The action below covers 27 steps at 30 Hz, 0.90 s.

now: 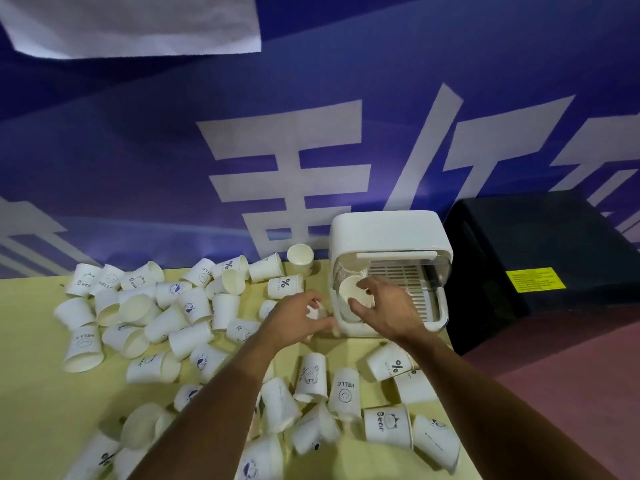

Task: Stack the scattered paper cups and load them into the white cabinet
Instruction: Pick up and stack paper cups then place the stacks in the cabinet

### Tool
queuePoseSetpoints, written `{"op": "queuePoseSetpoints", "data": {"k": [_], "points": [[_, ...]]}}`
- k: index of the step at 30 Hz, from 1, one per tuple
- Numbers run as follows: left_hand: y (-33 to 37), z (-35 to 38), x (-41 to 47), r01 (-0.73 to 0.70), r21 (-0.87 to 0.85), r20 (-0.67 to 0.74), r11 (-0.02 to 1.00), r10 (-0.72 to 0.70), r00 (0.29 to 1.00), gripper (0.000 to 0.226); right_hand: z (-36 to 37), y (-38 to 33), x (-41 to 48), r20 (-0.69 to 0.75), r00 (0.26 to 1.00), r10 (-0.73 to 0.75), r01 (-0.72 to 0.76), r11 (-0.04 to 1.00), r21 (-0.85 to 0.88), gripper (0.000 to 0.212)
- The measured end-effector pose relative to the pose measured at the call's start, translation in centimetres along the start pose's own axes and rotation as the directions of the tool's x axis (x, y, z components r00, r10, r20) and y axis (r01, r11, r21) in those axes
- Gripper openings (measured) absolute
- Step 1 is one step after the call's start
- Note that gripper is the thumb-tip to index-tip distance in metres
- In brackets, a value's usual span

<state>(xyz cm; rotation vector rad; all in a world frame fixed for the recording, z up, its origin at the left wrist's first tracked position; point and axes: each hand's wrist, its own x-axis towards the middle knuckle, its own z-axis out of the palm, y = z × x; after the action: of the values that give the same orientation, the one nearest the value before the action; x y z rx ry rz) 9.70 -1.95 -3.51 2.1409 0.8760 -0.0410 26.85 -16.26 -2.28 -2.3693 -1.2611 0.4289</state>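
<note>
Your right hand [384, 306] grasps a paper cup [353, 293] round its rim, mouth toward you, right at the open front of the white cabinet [388, 233], placed to slide onto the slatted rack [401, 275] inside. I cannot tell if it is 1 cup or a nested stack. Your left hand [298, 318] sits at the cabinet's left front corner, likely steadying it. Its fingers are curled, but blur hides whether they hold anything. Many loose cups [173, 317] lie tipped across the yellow table [34, 393].
</note>
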Motion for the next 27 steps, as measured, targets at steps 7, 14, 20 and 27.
{"op": "queuePoseSetpoints", "data": {"k": [7,14,20,27], "points": [[-6.1,-7.8,-3.8,-0.002,0.01,-0.105,1.0,0.003,0.994,0.055,3.2,-10.3,0.6,0.024,0.997,-0.074,0.074,0.997,-0.004,0.049],[-14.3,-13.5,-9.8,0.082,-0.036,-0.206,0.996,-0.088,0.975,0.05,9.6,-20.4,0.1,0.109,0.976,-0.187,0.186,0.982,0.016,0.05],[-19.2,-16.6,-15.7,0.192,-0.09,-0.34,0.977,-0.211,0.916,0.05,13.6,-27.6,0.4,0.234,0.913,-0.335,0.333,0.942,0.049,0.055],[-25.5,-17.0,-20.9,0.3,-0.172,-0.439,0.938,-0.345,0.83,0.046,18.6,-33.2,-0.6,0.364,0.841,-0.401,0.426,0.905,0.014,0.058]]}}
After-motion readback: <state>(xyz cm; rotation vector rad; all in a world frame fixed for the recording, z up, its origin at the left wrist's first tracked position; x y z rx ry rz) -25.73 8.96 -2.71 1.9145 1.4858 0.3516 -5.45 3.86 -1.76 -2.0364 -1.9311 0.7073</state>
